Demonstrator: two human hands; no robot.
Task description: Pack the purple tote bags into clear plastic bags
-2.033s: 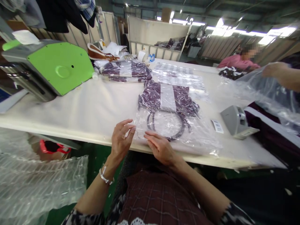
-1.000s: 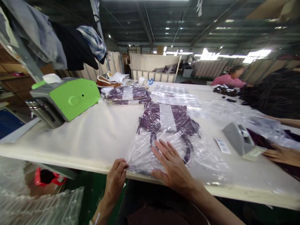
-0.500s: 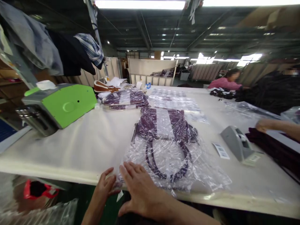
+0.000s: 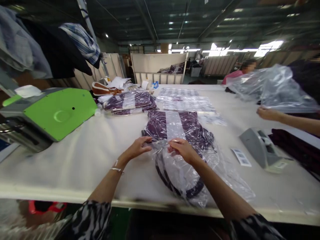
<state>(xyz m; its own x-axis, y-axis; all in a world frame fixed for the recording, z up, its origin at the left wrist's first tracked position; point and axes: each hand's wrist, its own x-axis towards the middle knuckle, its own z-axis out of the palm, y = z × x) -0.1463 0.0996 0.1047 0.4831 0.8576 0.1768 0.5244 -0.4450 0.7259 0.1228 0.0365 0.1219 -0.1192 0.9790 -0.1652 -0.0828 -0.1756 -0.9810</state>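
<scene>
In front of me on the table lies a folded dark purple garment (image 4: 157, 125) inside a clear plastic bag (image 4: 185, 173). A white paper band (image 4: 175, 123) runs down its middle, and dark looped handles or cords (image 4: 162, 171) show through the film below it. My left hand (image 4: 136, 148) is at the bag's left side, thumb and fingers curled around the loose film. With a pinch, my right hand (image 4: 183, 150) holds the film near the lower end of the band. The film stretches between both hands.
A green and grey machine (image 4: 60, 113) stands at left. Behind lie bagged purple garments (image 4: 132, 103) and flat clear packets (image 4: 187, 103). At right are a label (image 4: 241, 157), a grey dispenser (image 4: 262, 150), dark cloth (image 4: 290, 143), and another person's hand (image 4: 268, 114) by plastic film (image 4: 275, 86).
Both my hands have moved up from the table's front edge, lifting the bag's loose film and folding it toward the garment. At right, the other person's plastic film has been raised.
</scene>
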